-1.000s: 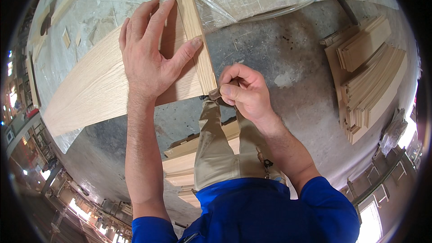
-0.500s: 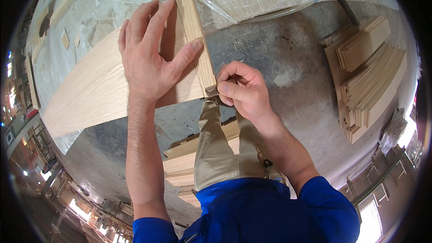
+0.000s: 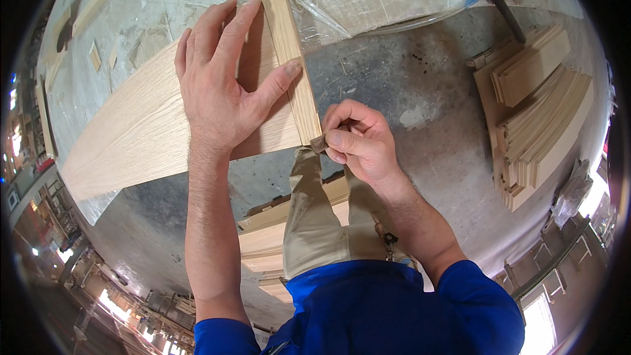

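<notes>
A long pale wooden board (image 3: 138,125) lies across the plastic-covered surface, with a narrow wooden strip (image 3: 289,46) along its right end. My left hand (image 3: 220,85) rests on the board with fingers spread, its thumb lying over the strip. Beside the strip's near corner is my right hand (image 3: 361,141), closed in a pinch. Between its thumb and fingers is a small folded brown piece of sandpaper (image 3: 319,143), touching or very near that corner. The part of the sandpaper inside the fingers is hidden.
Clear plastic sheeting (image 3: 388,0) covers the work surface, with offcuts (image 3: 96,56) at the left. Stacked wooden boards (image 3: 542,121) stand on the floor at right; more boards (image 3: 259,250) lie by my legs. A hose (image 3: 453,13) and a dark pole (image 3: 496,3) run at upper right.
The board's right end and my left hand have shifted slightly right. My right hand has moved a little right and toward me with the sandpaper.
</notes>
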Tool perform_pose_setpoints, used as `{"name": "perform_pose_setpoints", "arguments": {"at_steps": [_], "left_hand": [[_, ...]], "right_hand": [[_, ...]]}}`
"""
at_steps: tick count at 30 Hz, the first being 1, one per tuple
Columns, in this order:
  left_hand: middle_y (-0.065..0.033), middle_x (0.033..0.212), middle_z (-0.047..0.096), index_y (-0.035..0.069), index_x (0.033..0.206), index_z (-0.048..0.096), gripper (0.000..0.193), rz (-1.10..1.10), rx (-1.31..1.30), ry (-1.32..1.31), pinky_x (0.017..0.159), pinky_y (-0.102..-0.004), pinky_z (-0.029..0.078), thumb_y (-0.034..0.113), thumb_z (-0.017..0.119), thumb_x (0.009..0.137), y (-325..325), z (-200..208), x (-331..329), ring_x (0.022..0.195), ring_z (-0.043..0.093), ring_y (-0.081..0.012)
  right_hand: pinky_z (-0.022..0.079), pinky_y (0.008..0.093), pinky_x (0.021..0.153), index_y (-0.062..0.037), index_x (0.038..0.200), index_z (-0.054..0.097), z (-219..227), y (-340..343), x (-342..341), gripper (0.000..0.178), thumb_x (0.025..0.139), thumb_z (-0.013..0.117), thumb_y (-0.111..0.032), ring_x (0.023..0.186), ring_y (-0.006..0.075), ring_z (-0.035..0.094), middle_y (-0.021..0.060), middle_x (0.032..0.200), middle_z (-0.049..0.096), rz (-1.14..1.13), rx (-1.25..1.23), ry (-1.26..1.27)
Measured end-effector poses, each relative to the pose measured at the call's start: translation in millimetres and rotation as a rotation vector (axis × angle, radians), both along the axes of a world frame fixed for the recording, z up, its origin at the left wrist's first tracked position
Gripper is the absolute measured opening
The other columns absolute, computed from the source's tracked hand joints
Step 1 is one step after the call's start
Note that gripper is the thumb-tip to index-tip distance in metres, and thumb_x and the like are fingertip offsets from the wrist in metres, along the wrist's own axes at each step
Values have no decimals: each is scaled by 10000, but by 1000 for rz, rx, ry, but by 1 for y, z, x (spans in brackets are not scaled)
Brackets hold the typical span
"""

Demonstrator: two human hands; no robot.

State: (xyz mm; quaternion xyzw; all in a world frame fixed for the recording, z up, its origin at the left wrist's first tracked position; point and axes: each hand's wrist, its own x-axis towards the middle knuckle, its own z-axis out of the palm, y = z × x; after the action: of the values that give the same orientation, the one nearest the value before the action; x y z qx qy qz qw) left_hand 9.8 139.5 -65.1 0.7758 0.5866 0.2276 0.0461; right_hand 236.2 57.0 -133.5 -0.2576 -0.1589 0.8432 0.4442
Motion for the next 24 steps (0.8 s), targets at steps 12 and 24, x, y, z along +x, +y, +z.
{"name": "perform_pose_setpoints", "arguments": {"at_steps": [12, 24], "left_hand": [[-146, 1486, 561, 177, 1502, 610, 792, -5, -26, 3, 1191, -511, 343, 529, 825, 826, -1, 1, 0, 1359, 533, -334], [-138, 1491, 559, 180, 1511, 602, 795, -4, -30, 3, 1196, -501, 332, 525, 823, 830, -1, 1, -1, 1360, 533, -322]], "right_hand": [[368, 232, 511, 5, 985, 647, 2, 5, 1, 74, 962, 715, -11, 621, 67, 485, 46, 823, 616, 28, -25, -35], [365, 236, 501, 16, 978, 651, -1, 3, 4, 63, 943, 702, 5, 598, 69, 476, 46, 819, 616, 58, -85, 17]]}}
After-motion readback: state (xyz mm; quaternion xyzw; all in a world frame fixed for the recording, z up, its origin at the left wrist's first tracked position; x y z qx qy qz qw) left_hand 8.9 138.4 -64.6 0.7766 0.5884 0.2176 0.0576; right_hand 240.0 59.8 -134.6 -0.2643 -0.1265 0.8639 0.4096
